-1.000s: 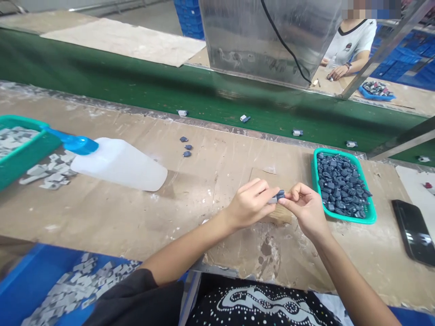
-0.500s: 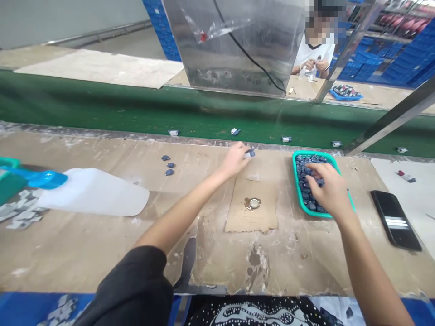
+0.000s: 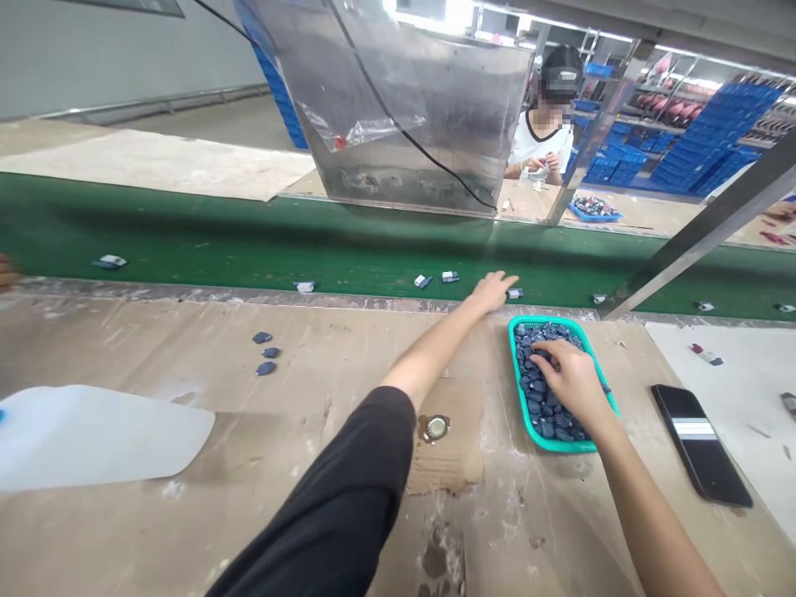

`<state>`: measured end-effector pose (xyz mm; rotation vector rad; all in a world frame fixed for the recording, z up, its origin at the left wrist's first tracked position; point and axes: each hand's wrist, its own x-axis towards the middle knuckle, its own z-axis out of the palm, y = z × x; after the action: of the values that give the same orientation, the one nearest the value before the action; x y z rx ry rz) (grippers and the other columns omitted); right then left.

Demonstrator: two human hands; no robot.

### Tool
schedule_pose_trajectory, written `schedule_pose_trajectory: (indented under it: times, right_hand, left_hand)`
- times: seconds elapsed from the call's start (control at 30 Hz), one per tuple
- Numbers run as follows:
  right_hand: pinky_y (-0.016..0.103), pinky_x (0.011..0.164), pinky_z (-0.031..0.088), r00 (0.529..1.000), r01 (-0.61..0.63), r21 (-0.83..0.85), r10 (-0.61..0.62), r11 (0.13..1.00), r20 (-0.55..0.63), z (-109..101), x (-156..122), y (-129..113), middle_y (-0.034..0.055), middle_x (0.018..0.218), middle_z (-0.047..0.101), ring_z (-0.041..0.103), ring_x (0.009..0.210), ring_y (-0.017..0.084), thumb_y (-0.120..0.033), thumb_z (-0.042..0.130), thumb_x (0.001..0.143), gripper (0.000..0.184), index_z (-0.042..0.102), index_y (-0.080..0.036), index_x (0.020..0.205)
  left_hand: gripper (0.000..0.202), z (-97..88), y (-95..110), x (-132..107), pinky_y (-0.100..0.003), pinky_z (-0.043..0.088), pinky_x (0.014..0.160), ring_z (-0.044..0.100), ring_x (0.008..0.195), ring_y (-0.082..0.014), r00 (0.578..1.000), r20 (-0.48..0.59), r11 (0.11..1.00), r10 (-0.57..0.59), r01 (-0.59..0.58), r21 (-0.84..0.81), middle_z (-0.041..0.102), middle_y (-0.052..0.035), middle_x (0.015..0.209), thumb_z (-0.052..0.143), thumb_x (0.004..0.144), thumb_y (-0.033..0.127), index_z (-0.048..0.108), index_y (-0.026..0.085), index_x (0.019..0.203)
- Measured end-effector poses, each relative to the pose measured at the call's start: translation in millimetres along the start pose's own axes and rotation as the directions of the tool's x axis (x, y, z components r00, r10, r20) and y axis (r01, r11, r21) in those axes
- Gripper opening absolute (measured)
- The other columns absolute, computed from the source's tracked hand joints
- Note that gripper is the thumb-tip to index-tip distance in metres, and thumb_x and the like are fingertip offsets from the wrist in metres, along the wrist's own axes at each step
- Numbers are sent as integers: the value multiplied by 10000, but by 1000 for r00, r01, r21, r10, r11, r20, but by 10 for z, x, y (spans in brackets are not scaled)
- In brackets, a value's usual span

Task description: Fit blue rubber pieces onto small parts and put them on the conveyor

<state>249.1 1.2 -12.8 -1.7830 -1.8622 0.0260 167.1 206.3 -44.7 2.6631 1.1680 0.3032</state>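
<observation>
Teal basket (image 3: 521,390) of dark blue parts (image 3: 541,414) under the right hand's (image 3: 569,377) curled grip; left hand (image 3: 494,292) spread open.

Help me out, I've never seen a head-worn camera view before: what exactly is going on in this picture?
This view comes from a camera on a person's head, looking down at their own arms. Their left hand stretches out open, its fingertips beside a small white-and-blue piece on a flat green belt. Their right hand is down among small dark blue pieces in a teal plastic basket; whether it grips one is hard to tell. The worn tan workbench also holds a white plastic jug on its side, a black smartphone, and a brown cardboard scrap with a metal bottle cap. Beyond the belt, another person in a white shirt sits working.
</observation>
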Motion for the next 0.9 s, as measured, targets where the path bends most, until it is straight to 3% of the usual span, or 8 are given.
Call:
schedule_pose_trajectory:
  times: [0.13,0.27,0.33,0.47,0.67,0.73,0.83,0.9]
  right_hand:
    - [344,597,504,960,-222,328,264,918,-89,-172,-154,21,66,801,633,578,592,174,-364,545,796,239,644,-176,904]
    - [318,637,535,910,-293,742,414,603,22,-265,-257,-8,47,929,609,612,648,150,-318,658,718,176,661,-218,862]
    - [290,630,537,910,-244,830,414,502,17,-233,-233,-84,32,965,581,597,677,132,-278,685,693,131,672,-229,815]
    - [238,581,514,958,-199,862,276,467,71,-47,-111,-390,7,825,556,557,668,114,-199,660,704,97,677,-232,794]
    - [266,622,514,984,-176,864,103,472,144,251,-125,-841,17,860,515,537,686,117,-170,560,753,137,660,-230,823]
    - [267,597,506,980,-200,855,88,479,180,324,-175,-883,19,833,514,536,647,113,-167,546,751,137,658,-216,813]
    - [259,550,486,970,-238,833,79,499,230,424,-229,-899,9,763,510,528,585,106,-163,544,738,133,647,-199,813]
    - [268,570,491,966,-252,820,81,514,245,480,-245,-926,5,760,506,539,580,106,-171,541,734,119,635,-191,804]
  left_hand:
    - [534,96,155,140,-384,283,1003,285,1268,-261,999,-22,999,-38,37,-36,363,-89,1363,440,815,153,344,262,1329]
    - [536,-68,-231,-54,-442,203,1034,169,1311,-294,961,-137,970,-241,232,-79,255,-133,1403,382,808,76,341,200,1328]
    - [480,-174,-512,-204,-503,227,999,213,1281,-340,915,-151,925,-375,359,-125,288,-200,1356,370,808,73,398,128,1283]
    - [254,-334,-932,-410,-462,342,935,412,1140,-340,879,-58,857,-473,444,-261,493,-202,1146,509,748,112,616,96,977]
    - [306,-564,-986,-972,-303,475,790,603,826,-167,902,1,735,-431,352,-580,630,-117,932,342,857,189,563,103,1051]
    - [347,-621,-934,-1397,-274,499,707,602,717,-127,908,61,599,-416,323,-732,639,-118,929,287,872,211,550,92,1064]
    - [312,-657,-848,-2106,-258,496,695,580,701,-112,880,254,114,-401,323,-940,621,-105,978,472,803,299,593,103,1013]
    - [362,-654,-774,-2479,-225,482,700,561,712,-97,856,324,-7,-403,351,-936,607,-56,943,614,710,307,604,139,1031]
